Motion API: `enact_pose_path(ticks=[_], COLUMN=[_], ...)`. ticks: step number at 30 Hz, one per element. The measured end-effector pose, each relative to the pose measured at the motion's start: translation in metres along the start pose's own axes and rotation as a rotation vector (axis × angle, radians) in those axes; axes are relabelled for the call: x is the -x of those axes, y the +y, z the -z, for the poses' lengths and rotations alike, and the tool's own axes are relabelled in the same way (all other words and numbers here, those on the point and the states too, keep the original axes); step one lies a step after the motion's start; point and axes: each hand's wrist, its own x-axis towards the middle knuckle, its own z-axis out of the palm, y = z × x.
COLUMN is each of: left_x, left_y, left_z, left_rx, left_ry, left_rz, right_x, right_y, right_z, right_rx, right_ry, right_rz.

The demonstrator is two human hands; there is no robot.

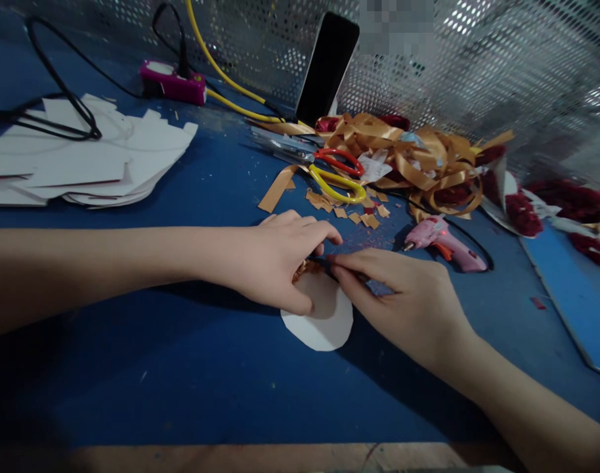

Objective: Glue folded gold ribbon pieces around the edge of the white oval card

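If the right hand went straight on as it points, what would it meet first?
The right hand would probably meet the left hand, which lies close ahead, though depth there is unclear.

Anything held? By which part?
Left hand holds the white disc by its left side, thumb on top. Right hand pinches near its far edge; what, if anything, can't be told.

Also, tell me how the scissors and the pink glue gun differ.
The scissors have one red and one yellow handle loop; the glue gun has a pink body with an orange trigger. The scissors end in metal blades, the glue gun in a short nozzle. The scissors lie farther from the person than the glue gun. Neither is in a hand.
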Motion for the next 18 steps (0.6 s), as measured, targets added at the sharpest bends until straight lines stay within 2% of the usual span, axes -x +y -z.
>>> enact_pose_path(ticks=[5,8,15,18], left_x=[0.003,0.005,0.005,0.005], left_y=[0.000,0.002,0.003,0.002], left_z=[-0.004,-0.003,0.000,-0.002], left_rx=[0.004,-0.016,-0.005,0.024], left_ry=[0.050,0.042,-0.001,0.018], left_rz=[-0.016,-0.016,0.002,0.002], right_x=[0.005,0.009,0.009,0.008], right_y=[-0.004,-0.007,-0.012,-0.015], right_z=[0.004,0.005,0.006,0.008], right_rx=[-0.013,-0.014,-0.075,-0.180], right_ry=[-0.031,-0.073,-0.116,-0.119], right_rz=[-0.044,-0.076,-0.293,-0.376])
